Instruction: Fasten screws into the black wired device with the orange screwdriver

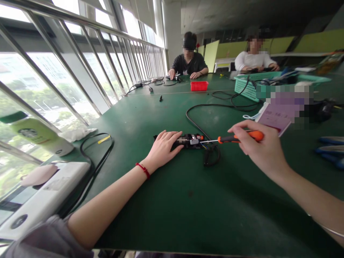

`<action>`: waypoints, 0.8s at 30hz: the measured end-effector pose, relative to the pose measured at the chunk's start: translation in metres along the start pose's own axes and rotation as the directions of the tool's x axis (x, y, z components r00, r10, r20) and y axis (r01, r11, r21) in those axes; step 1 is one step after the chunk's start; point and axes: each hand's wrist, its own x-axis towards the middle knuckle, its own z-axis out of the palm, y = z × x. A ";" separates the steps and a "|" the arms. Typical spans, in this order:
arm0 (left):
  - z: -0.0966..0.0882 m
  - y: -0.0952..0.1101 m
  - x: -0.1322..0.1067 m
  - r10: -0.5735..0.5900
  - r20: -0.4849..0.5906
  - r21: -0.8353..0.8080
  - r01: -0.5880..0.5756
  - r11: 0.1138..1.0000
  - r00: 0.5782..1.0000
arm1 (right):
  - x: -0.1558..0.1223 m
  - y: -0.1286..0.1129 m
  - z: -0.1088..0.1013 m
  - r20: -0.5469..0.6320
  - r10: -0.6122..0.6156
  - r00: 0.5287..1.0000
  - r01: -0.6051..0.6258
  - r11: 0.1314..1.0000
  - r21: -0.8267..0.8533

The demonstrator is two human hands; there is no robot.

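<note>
A small black electrical device [189, 141] with exposed parts lies on the green table [172, 200], and a black cable [204, 118] runs from it toward the far side. My left hand [163, 147] lies flat over the device's left end, fingers stretched out, pressing it down. A red string circles that wrist. My right hand [258, 145] is closed around an orange-handled screwdriver [236, 137], whose thin metal tip touches the device's right end.
Two people sit at the far end of the table. A red tray [199, 85] and a teal basket [248, 86] stand beyond the device. Blue-handled tools [331, 150] lie at right. A white case [45, 197], a green-capped bottle [34, 134] and a railing [80, 68] line the left edge.
</note>
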 end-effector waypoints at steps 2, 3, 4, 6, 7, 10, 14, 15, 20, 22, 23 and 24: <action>0.001 -0.001 0.000 0.002 0.016 0.000 -0.002 1.000 1.000 | 0.001 0.001 0.000 -0.034 -0.049 0.998 0.051 0.996 0.071; 0.001 0.000 0.000 0.003 0.018 0.002 -0.003 1.000 1.000 | 0.001 0.002 0.001 -0.045 -0.074 0.996 0.079 0.990 0.119; 0.001 0.000 0.000 0.003 0.018 0.005 -0.003 1.000 1.000 | 0.001 0.003 0.001 -0.050 -0.086 0.995 0.093 0.984 0.154; 0.001 0.001 0.001 0.004 0.018 0.012 -0.004 1.000 1.000 | 0.001 0.003 0.000 -0.020 -0.057 0.998 0.059 0.987 0.152; 0.001 0.002 0.001 0.005 0.017 0.015 -0.005 1.000 1.000 | 0.000 0.003 0.000 -0.004 -0.025 1.000 0.025 0.993 0.113; 0.000 0.002 0.000 0.005 0.015 0.019 -0.005 1.000 1.000 | -0.002 -0.001 -0.001 0.023 0.050 0.998 -0.050 0.999 0.009; 0.000 0.002 0.000 0.006 0.016 0.019 -0.007 1.000 1.000 | -0.001 -0.002 0.000 -0.033 -0.102 0.994 0.104 0.991 0.088; 0.000 0.002 0.000 0.005 0.016 0.020 -0.006 1.000 1.000 | 0.000 -0.001 0.000 -0.052 -0.138 0.989 0.143 0.982 0.120; 0.001 0.003 0.001 -0.009 0.012 0.032 0.009 0.999 1.000 | -0.004 -0.003 0.001 -0.018 -0.071 0.997 0.072 0.997 0.038; 0.002 0.003 0.001 -0.011 0.013 0.039 0.010 0.999 1.000 | -0.005 -0.004 0.001 0.005 -0.040 0.999 0.040 0.999 -0.003; 0.002 0.004 0.001 -0.011 0.013 0.042 0.011 0.999 1.000 | -0.006 -0.003 0.001 -0.002 -0.051 0.999 0.051 0.999 0.009; 0.002 0.004 0.002 -0.011 0.014 0.044 0.010 0.999 1.000 | -0.006 -0.003 0.001 -0.020 -0.079 0.997 0.080 0.996 0.035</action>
